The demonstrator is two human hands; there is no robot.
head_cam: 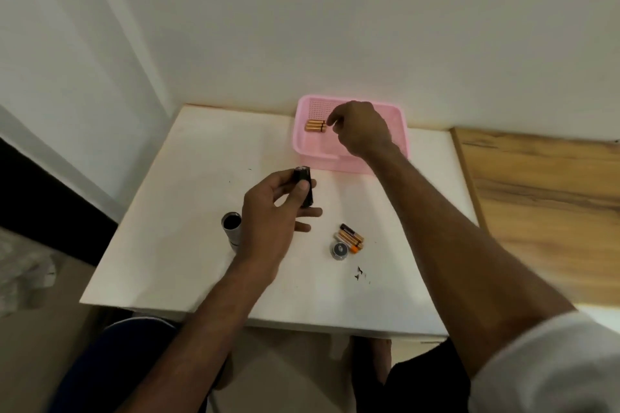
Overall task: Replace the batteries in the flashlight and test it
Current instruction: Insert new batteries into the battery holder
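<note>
My left hand point(268, 211) grips a black battery holder point(304, 185) upright above the middle of the white table point(188, 178). The silver flashlight body point(231, 228) lies just left of that hand, its open end facing up. My right hand point(359, 131) hovers inside the pink tray point(401, 131), fingers curled down beside three copper-coloured batteries point(315, 126); it holds nothing that I can see. Several used batteries point(350, 234) lie in a small pile on the table, with the round tail cap point(340, 250) next to them.
The tray sits against the back wall at the table's far edge. A wooden surface point(543, 198) adjoins the table on the right. Small dark specks point(359, 271) lie near the front. A blue chair seat point(110, 355) shows below the table edge.
</note>
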